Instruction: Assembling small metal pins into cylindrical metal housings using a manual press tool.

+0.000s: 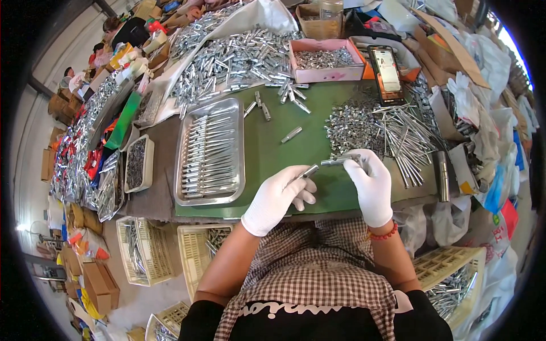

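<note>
Checked apron cloth (318, 287) lies nearest. Above the green mat (264, 156), the left hand (276, 198) curls its fingers round a metal tube (309, 170), its long axis slanting up rightward; the right hand (372, 183) pinches a metal rod (332, 162), nearly level, pointing left, just beside the tube's end. Farther left, a tray (210, 201) holds metal pins (207, 152) lying sideways.

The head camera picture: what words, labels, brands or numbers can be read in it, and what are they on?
Black shirt: large white lettering, partly covered by the checked apron; I leave its wording out.
Phone: lit screen, its details too small to read.
Plastic packaging at the right: red marks, too small and blurred to read.
</note>
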Demonstrator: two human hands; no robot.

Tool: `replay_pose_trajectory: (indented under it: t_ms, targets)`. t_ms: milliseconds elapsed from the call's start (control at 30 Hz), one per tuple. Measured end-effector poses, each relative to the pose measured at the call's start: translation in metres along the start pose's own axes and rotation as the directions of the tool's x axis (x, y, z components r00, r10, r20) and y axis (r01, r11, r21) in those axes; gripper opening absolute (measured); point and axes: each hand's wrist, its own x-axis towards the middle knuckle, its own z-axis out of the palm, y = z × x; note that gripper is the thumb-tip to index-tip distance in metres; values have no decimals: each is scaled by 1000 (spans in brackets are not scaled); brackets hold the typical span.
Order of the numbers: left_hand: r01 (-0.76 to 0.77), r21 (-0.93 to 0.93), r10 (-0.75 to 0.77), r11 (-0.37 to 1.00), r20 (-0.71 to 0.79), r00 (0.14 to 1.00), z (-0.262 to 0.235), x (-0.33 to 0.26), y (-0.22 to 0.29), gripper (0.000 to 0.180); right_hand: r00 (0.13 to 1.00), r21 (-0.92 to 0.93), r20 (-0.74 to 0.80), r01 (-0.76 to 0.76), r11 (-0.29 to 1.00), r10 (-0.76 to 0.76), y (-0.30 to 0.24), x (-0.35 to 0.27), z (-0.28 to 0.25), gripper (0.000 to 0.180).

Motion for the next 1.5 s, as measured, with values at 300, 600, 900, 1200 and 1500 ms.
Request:
replay_pose_trajectory:
  t_ms: [300, 600, 900, 1200, 1500]
  targets:
    - [8, -92, -8, 996, -7, 1000, -4, 1, -8, 39, 1000, -52, 13, 15, 999, -14, -2, -6, 7, 13]
    - [-26, 26, 28, 999, -98, 995, -2, -8, -6, 35, 996, -173, 85, 52, 984, -38, -1, -2, 13, 15]
    - [-83, 241, 150, 967, -275, 950, 7, -18, -8, 24, 943, -341, 259, 289, 895, -206, -3, 7, 41, 31]
    - [-229, 754, 469, 616, -117, 875, 0, -24, 8, 28, 958, -119, 270, -66, 991, 96, -1, 3, 34, 14]
    - [157, 929, 686, 334, -354, 635, -187, 44, 44, 24, 955, -259, 224, 250, 933, -194, 9, 15, 30, 36]
